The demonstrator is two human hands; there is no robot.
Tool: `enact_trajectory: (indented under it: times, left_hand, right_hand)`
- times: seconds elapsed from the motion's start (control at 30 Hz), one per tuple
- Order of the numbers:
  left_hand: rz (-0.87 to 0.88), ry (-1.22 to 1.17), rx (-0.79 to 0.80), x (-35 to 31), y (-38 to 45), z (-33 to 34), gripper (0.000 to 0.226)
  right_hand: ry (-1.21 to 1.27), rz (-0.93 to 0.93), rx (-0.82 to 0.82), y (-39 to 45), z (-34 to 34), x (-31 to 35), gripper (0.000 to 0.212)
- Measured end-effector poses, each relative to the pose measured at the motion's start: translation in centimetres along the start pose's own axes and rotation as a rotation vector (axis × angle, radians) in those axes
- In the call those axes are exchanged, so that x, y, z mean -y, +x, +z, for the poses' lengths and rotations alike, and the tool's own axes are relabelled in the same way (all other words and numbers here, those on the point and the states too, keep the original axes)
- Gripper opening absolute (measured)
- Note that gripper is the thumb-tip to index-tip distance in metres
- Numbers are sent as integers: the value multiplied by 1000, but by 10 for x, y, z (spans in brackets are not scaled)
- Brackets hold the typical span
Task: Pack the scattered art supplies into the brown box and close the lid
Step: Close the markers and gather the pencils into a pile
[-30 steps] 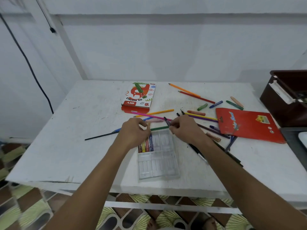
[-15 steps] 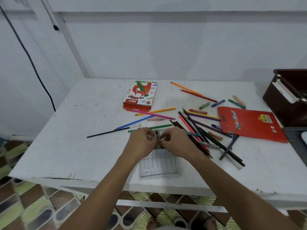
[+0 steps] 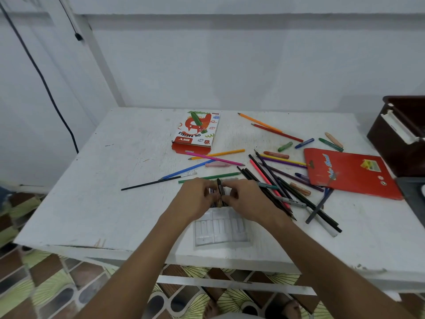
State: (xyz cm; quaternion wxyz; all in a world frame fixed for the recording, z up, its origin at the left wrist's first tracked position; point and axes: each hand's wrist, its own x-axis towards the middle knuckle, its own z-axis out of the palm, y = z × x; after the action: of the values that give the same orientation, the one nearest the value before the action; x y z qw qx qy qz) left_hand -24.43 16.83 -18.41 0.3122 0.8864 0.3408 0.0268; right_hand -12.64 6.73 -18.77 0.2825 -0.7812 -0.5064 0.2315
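- Your left hand [image 3: 196, 200] sat near the table's 6 o'clock edge, fingers curled, pinching at a dark crayon [image 3: 220, 191] from its 9 o'clock side
- Your right hand [image 3: 249, 201] met it from 3 o'clock, fingertips curled and pinching the same dark crayon, which stood nearly upright between the two hands
- Clear plastic tray [image 3: 220, 227] lay flat just at 6 o'clock of both hands, its far end hidden under them; a few coloured sticks showed in it between your fingers, too covered to count
- Brown box [image 3: 400, 134] stood at 3 o'clock off the table's edge, lid up, a white fitting on its rim; it was well apart from your hands
- Oil pastels carton [image 3: 195, 134] lay flat towards 12 o'clock of your hands, a green crayon [image 3: 196, 119] resting on top of it
- Red pad [image 3: 349, 172] lay flat at 2 o'clock, near the brown box
- Heap of dark pencils [image 3: 287, 192] fanned out just at 3 o'clock of your right hand, a pink one among them
- Green pencil [image 3: 211, 177], blue pencil [image 3: 187, 169] and a thin black brush [image 3: 151, 184] lay just beyond your left hand, towards 11 o'clock
- Pink pencil [image 3: 215, 158] crossed a yellow-orange pencil [image 3: 218, 154] just below the carton
- Orange pencil [image 3: 259, 122] and red pencil [image 3: 277, 132] lay side by side at 1 o'clock, with loose crayons [image 3: 285, 146] scattered near them
- White table [image 3: 103, 203] carried all of it except the box
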Motion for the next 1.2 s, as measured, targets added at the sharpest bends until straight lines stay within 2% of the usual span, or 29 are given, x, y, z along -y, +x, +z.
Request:
enact_trajectory:
  times: [0.2, 0.27, 0.33, 0.4, 0.6, 0.7, 0.87, 1.0, 1.2]
  left_hand:
    - [42, -19, 86, 4, 3, -2, 16]
    - [43, -49, 109, 7, 3, -4, 16]
    - [48, -31, 92, 9, 5, -2, 14]
    - [64, 24, 58, 9, 7, 0, 12]
    - [133, 14, 28, 11, 9, 1, 26]
    - [163, 13, 57, 14, 11, -1, 26]
    - [188, 56, 85, 17, 16, 1, 35]
    - [162, 127, 134, 16, 22, -1, 34]
    - [157, 149, 147, 16, 24, -6, 46]
  right_hand:
    - [14, 36, 110, 5, -8, -5, 24]
    - [18, 47, 103, 7, -9, -6, 31]
    - [2, 29, 130, 8, -10, -6, 40]
    - [-31, 4, 155, 10, -11, -5, 37]
    - [-78, -60, 170, 11, -12, -2, 45]
    - [-126, -94, 180, 11, -13, -1, 38]
    - [-163, -68, 222, 12, -12, -3, 40]
    - [-230, -17, 240, 16, -1, -9, 40]
    - [-192, -22, 249, 14, -4, -10, 42]
